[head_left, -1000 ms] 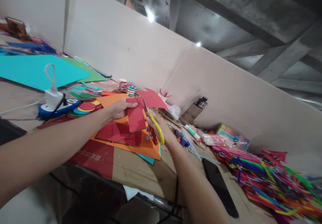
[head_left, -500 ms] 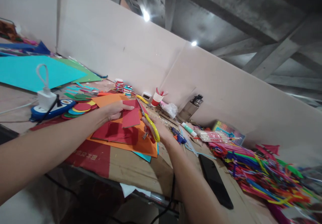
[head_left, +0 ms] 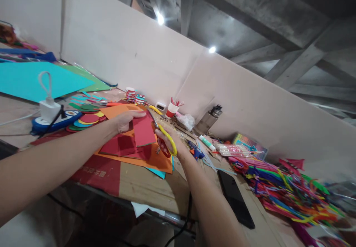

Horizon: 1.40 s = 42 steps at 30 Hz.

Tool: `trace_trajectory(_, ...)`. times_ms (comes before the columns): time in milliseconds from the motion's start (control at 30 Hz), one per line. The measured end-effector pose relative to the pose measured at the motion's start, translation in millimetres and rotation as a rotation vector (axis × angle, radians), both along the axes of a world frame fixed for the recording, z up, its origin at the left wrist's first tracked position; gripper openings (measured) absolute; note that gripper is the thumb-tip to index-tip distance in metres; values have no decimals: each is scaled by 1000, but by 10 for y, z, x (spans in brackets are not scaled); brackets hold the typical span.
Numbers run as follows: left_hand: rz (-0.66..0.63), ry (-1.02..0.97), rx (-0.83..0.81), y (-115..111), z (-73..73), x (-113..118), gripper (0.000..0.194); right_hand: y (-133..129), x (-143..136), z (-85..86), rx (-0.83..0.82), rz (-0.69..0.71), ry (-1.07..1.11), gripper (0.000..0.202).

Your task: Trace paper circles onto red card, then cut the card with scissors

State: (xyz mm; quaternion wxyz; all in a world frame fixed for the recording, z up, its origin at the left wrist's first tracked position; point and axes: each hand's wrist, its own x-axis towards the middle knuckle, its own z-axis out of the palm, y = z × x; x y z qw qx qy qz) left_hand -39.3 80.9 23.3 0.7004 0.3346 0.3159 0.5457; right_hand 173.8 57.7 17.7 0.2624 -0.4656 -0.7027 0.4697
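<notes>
My left hand (head_left: 128, 121) pinches the upper left part of a red sheet of card (head_left: 144, 129), thumb on top. Yellow-handled scissors (head_left: 168, 140) are gripped in my right hand (head_left: 164, 139), their blades pointing up and away along the right edge of that sheet. Whether the blades touch the card, I cannot tell. Beneath both hands lie more red card pieces (head_left: 112, 147) on top of orange card (head_left: 159, 164), with a corner of turquoise card (head_left: 157, 172) showing below.
On the left are a blue-and-white power strip (head_left: 71, 116) and stacked coloured discs (head_left: 88, 119). Behind stand a red-and-white cup (head_left: 172, 110) and a bottle (head_left: 208, 120). To the right lie a glue gun (head_left: 196, 151), a black phone (head_left: 236, 199) and colourful pipe cleaners (head_left: 289, 187).
The held red card has turned slightly, and its separate upper flap no longer shows beside the blades. Both hands stay in nearly the same place; the view has shifted a little.
</notes>
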Motion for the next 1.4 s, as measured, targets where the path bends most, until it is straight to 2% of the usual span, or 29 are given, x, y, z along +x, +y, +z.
trace_trajectory(100, -35, 13, -10, 1, 4, -17, 22, 34, 21, -47, -21, 36, 50, 39)
trace_trajectory(300, 4, 14, 23, -6, 24, -36, 19, 60, 63, -76, -59, 127, 167, 39)
trace_trajectory(600, 8, -9, 52, -16, 87, -95, 29, 29, 25, -35, -114, 138, 248, 41)
trace_trajectory(700, 26, 20, 21, -20, 108, -102, 30, 14, 0, -24, -104, 103, 214, 41)
trace_trajectory(867, -53, 57, 89, -10, 97, -127, 33, -28, -30, 6, -22, 71, 112, 39)
trace_trajectory(967, -57, 79, 85, 8, 77, -139, 30, -60, -51, 29, 19, 64, 70, 37)
trace_trajectory(1067, -30, 81, 56, 25, 62, -143, 26, -80, -69, 30, 26, 31, 16, 37)
trace_trajectory(1167, -87, 101, 35, 38, 38, -164, 28, -80, -67, 3, 3, -20, -54, 35)
trace_trajectory(1300, -247, 280, -14, 83, -31, -238, 21, -66, -42, -10, 4, -50, -54, 30)
trace_trajectory(1400, -216, 450, -45, 147, -89, -294, 22, -31, -18, 33, 52, -217, 78, 24)
